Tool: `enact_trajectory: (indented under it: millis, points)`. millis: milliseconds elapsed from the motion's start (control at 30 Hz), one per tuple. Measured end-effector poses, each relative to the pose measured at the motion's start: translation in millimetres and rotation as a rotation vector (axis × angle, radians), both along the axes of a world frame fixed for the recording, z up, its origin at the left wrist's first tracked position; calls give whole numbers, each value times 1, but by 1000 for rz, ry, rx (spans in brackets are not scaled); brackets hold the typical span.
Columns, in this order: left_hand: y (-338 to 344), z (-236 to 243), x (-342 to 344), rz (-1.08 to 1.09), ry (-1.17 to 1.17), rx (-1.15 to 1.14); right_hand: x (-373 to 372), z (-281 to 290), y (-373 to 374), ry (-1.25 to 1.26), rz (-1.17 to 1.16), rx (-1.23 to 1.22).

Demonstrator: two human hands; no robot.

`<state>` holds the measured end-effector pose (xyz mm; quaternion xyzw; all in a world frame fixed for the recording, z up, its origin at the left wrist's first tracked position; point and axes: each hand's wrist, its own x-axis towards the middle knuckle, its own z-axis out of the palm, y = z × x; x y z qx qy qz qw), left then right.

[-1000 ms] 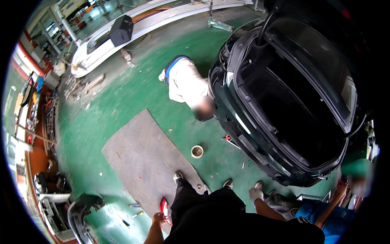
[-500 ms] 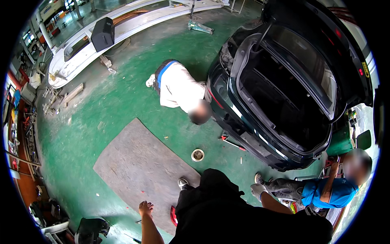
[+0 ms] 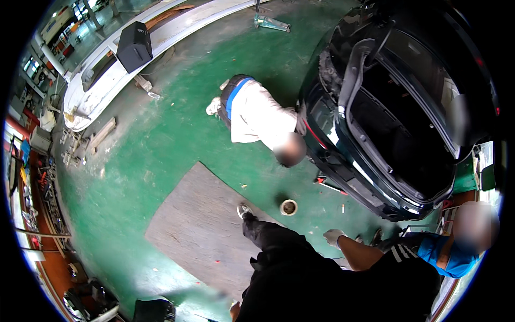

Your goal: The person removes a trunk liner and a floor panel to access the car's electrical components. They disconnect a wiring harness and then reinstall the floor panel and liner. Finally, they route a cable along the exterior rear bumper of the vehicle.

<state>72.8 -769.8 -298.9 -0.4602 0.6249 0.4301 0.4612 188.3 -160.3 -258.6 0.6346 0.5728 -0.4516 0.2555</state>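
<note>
My left hand (image 3: pixel 234 310) is mostly hidden behind my dark clothing at the lower edge, beside a smeared shape I cannot make out. My right hand (image 3: pixel 333 238), in a pale glove, hangs over the green floor with fingers loosely curved and apart, holding nothing visible. My left shoe (image 3: pixel 244 211) is on a grey mat (image 3: pixel 188 220). Near it stands a small round pot (image 3: pixel 288 207). A long red-and-silver tool (image 3: pixel 328 183) lies under the rear bumper of a dark car (image 3: pixel 365 177) whose trunk is raised.
A person in white (image 3: pixel 257 112) crouches at the car's rear corner. A co-worker in blue (image 3: pixel 450 260) is at my right. A long white frame with a black box (image 3: pixel 134 45), a floor jack (image 3: pixel 271 22) and cluttered shelving (image 3: pixel 40 198) line the surroundings.
My left foot has stepped forward on the mat. My left hand, visible earlier, has dropped mostly out of sight, as has the red piece by my leg. The view has shifted slightly.
</note>
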Motion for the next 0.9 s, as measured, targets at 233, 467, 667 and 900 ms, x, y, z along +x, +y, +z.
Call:
enact_trajectory:
  millis: [233,467,667,900]
  points:
    - [-28,43,-158,83,158,-193,-234,0,33,119,492,65]
    - [22,30,-328,207,347,-95,-413,86,58,495,87,73]
    - [36,-10,-437,-1026,406,124,-377,88,58,316,-172,198]
    - [59,-2,-679,-965,143,65,-172,-30,-124,-331,-97,326]
